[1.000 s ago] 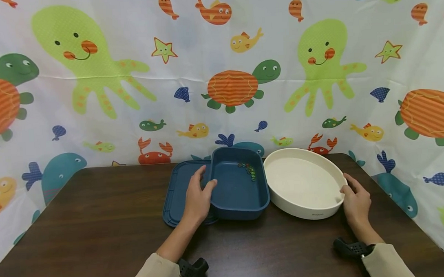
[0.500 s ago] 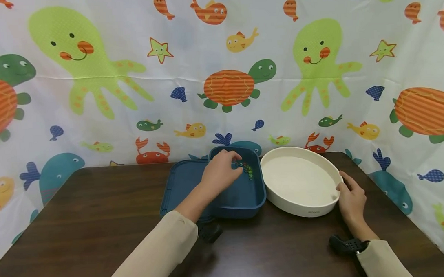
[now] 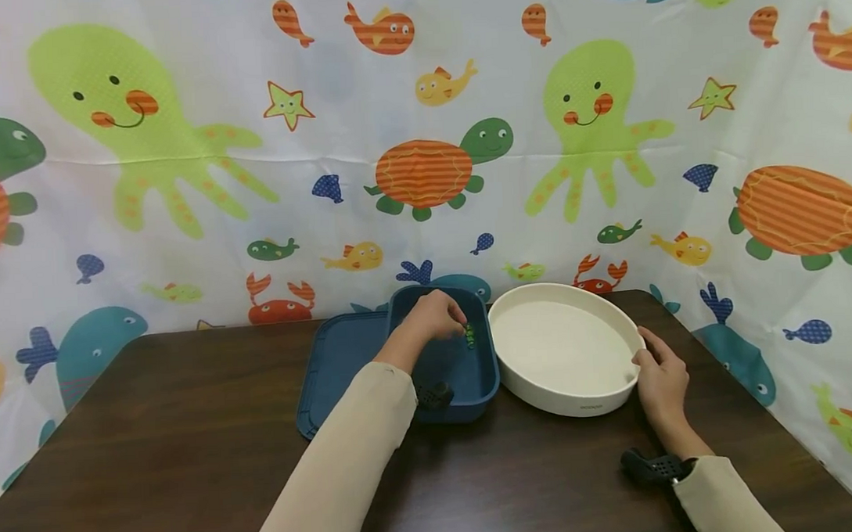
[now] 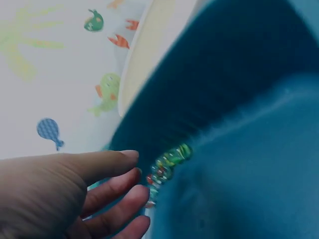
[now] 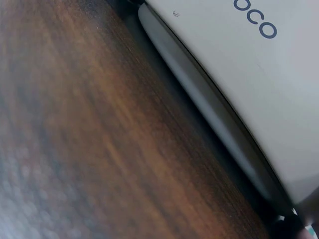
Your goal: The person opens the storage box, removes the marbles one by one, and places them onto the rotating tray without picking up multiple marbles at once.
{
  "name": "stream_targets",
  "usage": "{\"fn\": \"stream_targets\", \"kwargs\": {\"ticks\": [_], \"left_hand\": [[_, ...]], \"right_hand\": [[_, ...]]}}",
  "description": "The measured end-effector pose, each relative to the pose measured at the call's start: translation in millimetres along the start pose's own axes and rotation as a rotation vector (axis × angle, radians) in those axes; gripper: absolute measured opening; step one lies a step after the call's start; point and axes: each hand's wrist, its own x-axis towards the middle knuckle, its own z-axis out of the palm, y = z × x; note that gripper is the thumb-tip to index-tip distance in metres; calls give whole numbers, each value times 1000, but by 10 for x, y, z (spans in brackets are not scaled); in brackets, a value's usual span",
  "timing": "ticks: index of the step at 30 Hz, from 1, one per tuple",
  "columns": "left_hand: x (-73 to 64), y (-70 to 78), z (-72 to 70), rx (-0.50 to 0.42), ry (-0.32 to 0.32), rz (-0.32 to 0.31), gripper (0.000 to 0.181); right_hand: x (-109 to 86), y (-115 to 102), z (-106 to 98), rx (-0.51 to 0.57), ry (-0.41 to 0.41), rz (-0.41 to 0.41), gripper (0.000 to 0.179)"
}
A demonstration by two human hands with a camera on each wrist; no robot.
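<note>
Inside a deep blue rectangular box (image 3: 472, 376) my left hand (image 3: 436, 316) reaches down from the left. Several small glass marbles (image 4: 172, 158), green with some red and clear ones, lie in a row along the box's inner edge. In the left wrist view my left fingertips (image 4: 130, 155) are right at these marbles, thumb and fingers apart with nothing seen between them. My right hand (image 3: 664, 379) grips the right rim of a round cream tray (image 3: 563, 347), thumb over the rim. The right wrist view shows that tray's outer wall (image 5: 259, 89) with dark lettering.
A flat blue lid (image 3: 334, 367) lies partly under the box's left side. The tray stands against the box's right side. All rest on a dark wooden table (image 3: 157, 432), with a sea-animal printed cloth (image 3: 221, 250) hanging behind its far edge.
My left hand has moved from the box's left rim into the box, over to the marbles, covering some of them in the head view. My right hand stays on the tray's rim.
</note>
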Motion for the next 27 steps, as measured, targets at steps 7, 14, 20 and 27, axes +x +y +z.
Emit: {"fn": "stream_targets", "kwargs": {"ticks": [7,14,20,27], "left_hand": [[87,-82,59,-26,-65,-63,13],[146,-96,124,-16,-85,-86,7],[168,-93,172,-3,-103,-88,6],[205,-61,215,12,-129,-85,7]], "right_hand": [[0,6,2,5,-18,-1,58],[9,12,5,12,-13,-12,57],[4,10,8,16,-14,-17,57],[13,-3,-7,15,-11,-17,57]]}}
